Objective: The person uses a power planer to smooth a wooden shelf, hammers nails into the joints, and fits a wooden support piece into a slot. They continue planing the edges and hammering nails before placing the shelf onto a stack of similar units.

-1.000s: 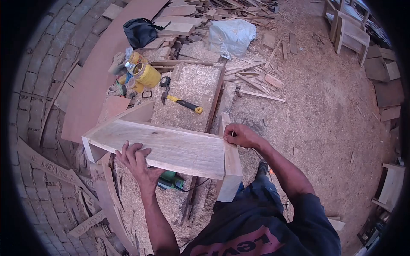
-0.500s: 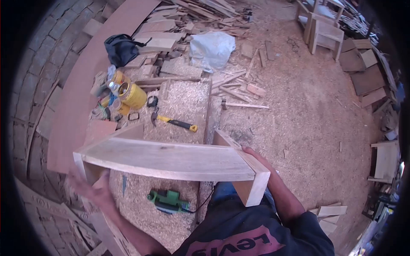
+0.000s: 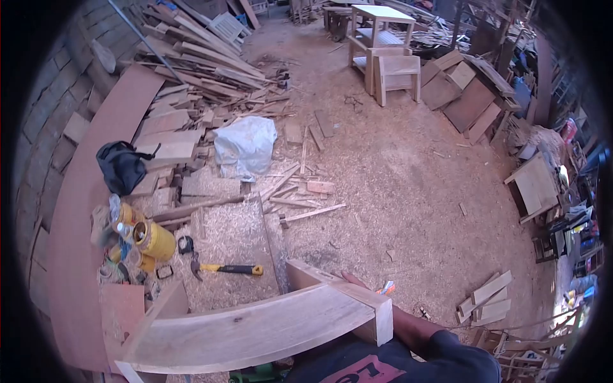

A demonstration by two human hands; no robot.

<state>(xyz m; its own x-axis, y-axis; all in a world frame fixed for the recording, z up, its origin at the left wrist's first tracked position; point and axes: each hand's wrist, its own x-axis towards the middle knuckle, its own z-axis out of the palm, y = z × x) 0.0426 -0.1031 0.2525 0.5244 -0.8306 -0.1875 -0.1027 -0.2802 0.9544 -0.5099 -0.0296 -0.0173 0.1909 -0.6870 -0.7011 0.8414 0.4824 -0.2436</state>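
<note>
A pale wooden frame (image 3: 242, 329) with a long curved board and shorter side pieces lies across the bottom of the view. My right hand (image 3: 355, 279) is at the far side of its right end piece, its fingers partly hidden behind the wood. My left hand is out of view. A yellow and black claw hammer (image 3: 231, 269) lies on the sawdust-covered bench (image 3: 239, 230) beyond the frame, beside a black tape measure (image 3: 185, 244). The green power tool (image 3: 260, 373) shows only in part below the frame.
Yellow containers (image 3: 155, 240) and a black bag (image 3: 121, 167) are on the left. A white sack (image 3: 245, 147) lies by scrap wood (image 3: 198, 60). Wooden furniture (image 3: 396, 67) stands at the back, and boards (image 3: 488, 297) lie at the lower right.
The view has tilted up and turned right, so the frame and bench appear lower. My left hand has gone out of view. My right hand stays at the frame's right end.
</note>
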